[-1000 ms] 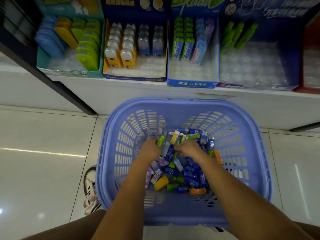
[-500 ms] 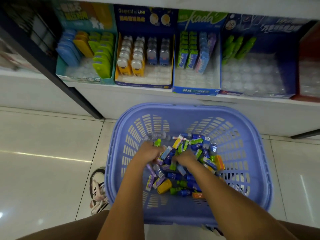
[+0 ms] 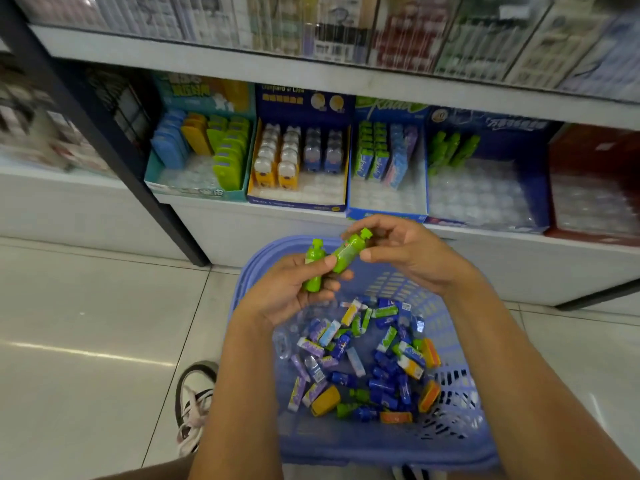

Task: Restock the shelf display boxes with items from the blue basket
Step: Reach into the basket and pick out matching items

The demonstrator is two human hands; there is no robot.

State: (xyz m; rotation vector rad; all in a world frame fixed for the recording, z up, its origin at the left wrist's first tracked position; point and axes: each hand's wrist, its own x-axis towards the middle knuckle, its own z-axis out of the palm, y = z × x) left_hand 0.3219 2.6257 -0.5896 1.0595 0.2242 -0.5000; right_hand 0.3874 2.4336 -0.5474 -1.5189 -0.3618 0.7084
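Here both hands are raised above the far rim of the blue slotted plastic basket (image 3: 460,407), each with a small green bottle-shaped item in its grip. The left hand (image 3: 291,292) lies palm up, its fingers curled round the lower body of one green capped bottle (image 3: 313,268), which stands nearly upright with its cap clear above the thumb. The right hand (image 3: 408,254) reaches in from the right, thumb below and fingers arched over, pinching the upper end of a second green bottle (image 3: 348,252); that one slants from its cap at upper right down to its base at lower left, where it meets the left thumb tip. The two bottles sit just beside each other, touching or nearly so.

Below the hands, the basket's floor carries a loose heap of small packets and bottles (image 3: 367,368) in blue, green, purple, orange and yellow.

Behind, on the white lower shelf (image 3: 277,220), stand cardboard display boxes side by side. The dark blue box (image 3: 485,188) to the right of centre holds a few matching green bottles at its back left corner over clear moulded tray cells. A white and black shoe (image 3: 194,403) rests on the glossy tiled floor left of the basket.
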